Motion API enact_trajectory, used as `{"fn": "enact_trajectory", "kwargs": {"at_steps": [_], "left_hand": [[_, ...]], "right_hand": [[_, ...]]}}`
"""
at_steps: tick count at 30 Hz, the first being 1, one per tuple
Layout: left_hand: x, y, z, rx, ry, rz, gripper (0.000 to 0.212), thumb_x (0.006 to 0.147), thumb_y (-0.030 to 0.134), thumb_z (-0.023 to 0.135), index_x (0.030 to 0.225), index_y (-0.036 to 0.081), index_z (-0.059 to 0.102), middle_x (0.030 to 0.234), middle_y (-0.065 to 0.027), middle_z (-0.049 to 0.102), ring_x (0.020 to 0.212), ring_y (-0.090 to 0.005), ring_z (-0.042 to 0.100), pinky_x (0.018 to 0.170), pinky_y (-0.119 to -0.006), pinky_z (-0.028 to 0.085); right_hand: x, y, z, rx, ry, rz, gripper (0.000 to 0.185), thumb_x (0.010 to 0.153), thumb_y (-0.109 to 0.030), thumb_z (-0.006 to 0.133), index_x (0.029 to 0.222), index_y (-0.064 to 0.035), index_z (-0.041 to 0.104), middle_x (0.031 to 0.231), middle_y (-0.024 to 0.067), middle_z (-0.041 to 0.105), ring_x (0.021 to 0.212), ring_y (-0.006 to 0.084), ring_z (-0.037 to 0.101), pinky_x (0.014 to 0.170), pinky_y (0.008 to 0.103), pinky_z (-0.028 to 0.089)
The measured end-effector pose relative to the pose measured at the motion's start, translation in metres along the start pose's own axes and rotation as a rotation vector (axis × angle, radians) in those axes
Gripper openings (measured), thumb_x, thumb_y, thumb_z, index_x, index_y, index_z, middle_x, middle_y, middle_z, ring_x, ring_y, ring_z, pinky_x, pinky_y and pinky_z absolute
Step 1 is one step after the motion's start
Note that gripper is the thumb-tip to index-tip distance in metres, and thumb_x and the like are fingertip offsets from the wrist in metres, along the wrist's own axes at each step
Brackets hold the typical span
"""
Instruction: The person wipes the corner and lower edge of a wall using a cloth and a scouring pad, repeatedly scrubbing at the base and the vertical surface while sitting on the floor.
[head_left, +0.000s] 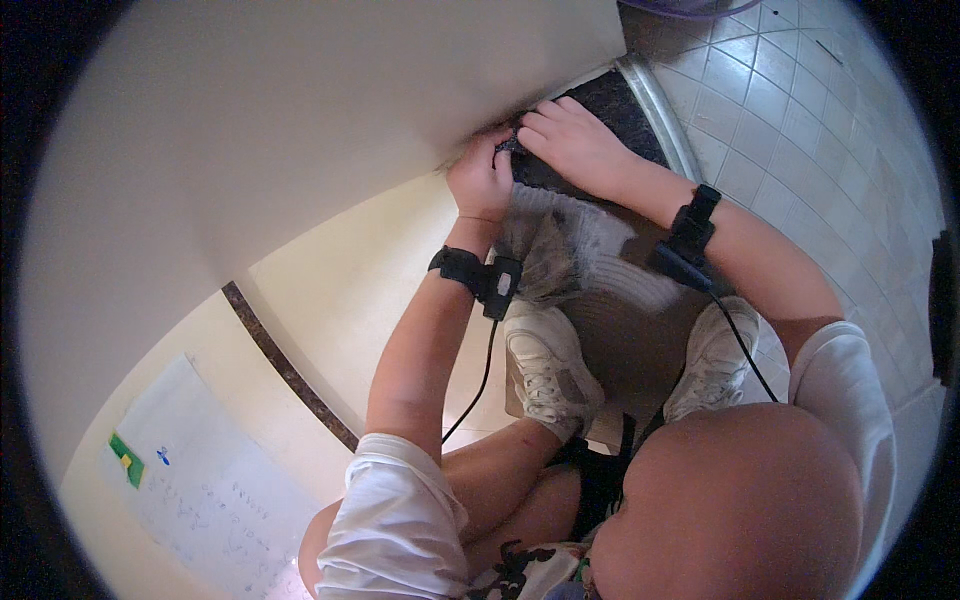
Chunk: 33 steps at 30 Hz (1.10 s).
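Note:
My left hand (482, 174) is curled beside the bottom of a pale upright panel (337, 112), with thumb and fingers closed around a small dark speckled thing (513, 141); what it is cannot be made out. Close by on the right, my right hand (574, 142) rests over a dark speckled floor strip (611, 101), fingers bent toward the same thing; the fingertips are partly hidden. Below both hands lies a crumpled greyish, see-through sheet or bag (551, 240), on or against a brown mat or board (622, 337).
White sneakers (551, 360) stand on the brown piece. A metal edge strip (660, 112) borders pale floor tiles (772, 142). A purple rim (694, 11) shows at the top. Paper with writing (210, 465) is at lower left. Cables (484, 382) run from black wrist straps (495, 285).

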<state>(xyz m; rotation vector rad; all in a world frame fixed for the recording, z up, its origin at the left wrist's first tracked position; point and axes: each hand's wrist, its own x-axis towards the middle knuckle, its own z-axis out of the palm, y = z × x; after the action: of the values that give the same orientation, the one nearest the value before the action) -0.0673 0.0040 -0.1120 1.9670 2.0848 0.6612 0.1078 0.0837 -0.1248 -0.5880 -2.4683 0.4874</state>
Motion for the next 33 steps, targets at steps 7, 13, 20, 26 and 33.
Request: {"fn": "enact_trajectory", "kwargs": {"at_steps": [7, 13, 20, 26, 33], "left_hand": [[0.017, 0.019, 0.011, -0.055, -0.013, 0.033, 0.021, 0.083, 0.012, 0.062, 0.103, 0.011, 0.068, 0.093, -0.0129, 0.069, 0.084, -0.0313, 0.066, 0.076, -0.039, 0.052], [0.039, 0.064, 0.031, -0.097, 0.002, -0.003, 0.022, 0.085, 0.008, 0.060, 0.105, 0.011, 0.067, 0.098, -0.0130, 0.069, 0.090, -0.0320, 0.066, 0.081, -0.039, 0.051], [0.060, 0.099, 0.052, -0.100, -0.029, 0.001, 0.022, 0.083, 0.007, 0.061, 0.105, 0.009, 0.065, 0.104, -0.0127, 0.068, 0.095, -0.0324, 0.065, 0.084, -0.039, 0.051], [0.054, 0.095, 0.051, -0.090, -0.122, 0.051, 0.027, 0.085, 0.008, 0.059, 0.111, 0.013, 0.064, 0.109, -0.0093, 0.068, 0.098, -0.0309, 0.064, 0.086, -0.041, 0.051], [-0.006, 0.013, 0.004, -0.040, -0.089, -0.027, 0.028, 0.088, 0.011, 0.057, 0.115, 0.016, 0.064, 0.112, -0.0098, 0.068, 0.098, -0.0305, 0.065, 0.086, -0.038, 0.052]], "right_hand": [[-0.009, 0.011, -0.030, 0.027, -0.110, 0.107, 0.020, 0.079, -0.014, 0.055, 0.098, -0.0060, 0.056, 0.105, 0.0087, 0.059, 0.104, 0.0248, 0.054, 0.089, 0.0360, 0.041], [-0.027, 0.034, -0.051, -0.062, 0.075, 0.155, 0.017, 0.081, -0.016, 0.053, 0.095, -0.0076, 0.058, 0.094, 0.0067, 0.058, 0.097, 0.0245, 0.055, 0.083, 0.0360, 0.043], [-0.044, 0.050, -0.075, -0.130, 0.042, 0.273, 0.021, 0.080, -0.012, 0.053, 0.100, -0.0058, 0.058, 0.099, 0.0084, 0.060, 0.098, 0.0264, 0.055, 0.083, 0.0379, 0.043], [-0.062, 0.050, -0.056, -0.106, 0.031, 0.255, 0.034, 0.082, -0.008, 0.054, 0.115, -0.0016, 0.057, 0.119, 0.0144, 0.059, 0.107, 0.0308, 0.054, 0.090, 0.0382, 0.043], [-0.026, -0.006, -0.008, -0.019, -0.147, 0.051, 0.042, 0.083, -0.012, 0.051, 0.122, 0.0036, 0.055, 0.127, 0.0166, 0.057, 0.114, 0.0277, 0.054, 0.094, 0.0374, 0.042]]}}
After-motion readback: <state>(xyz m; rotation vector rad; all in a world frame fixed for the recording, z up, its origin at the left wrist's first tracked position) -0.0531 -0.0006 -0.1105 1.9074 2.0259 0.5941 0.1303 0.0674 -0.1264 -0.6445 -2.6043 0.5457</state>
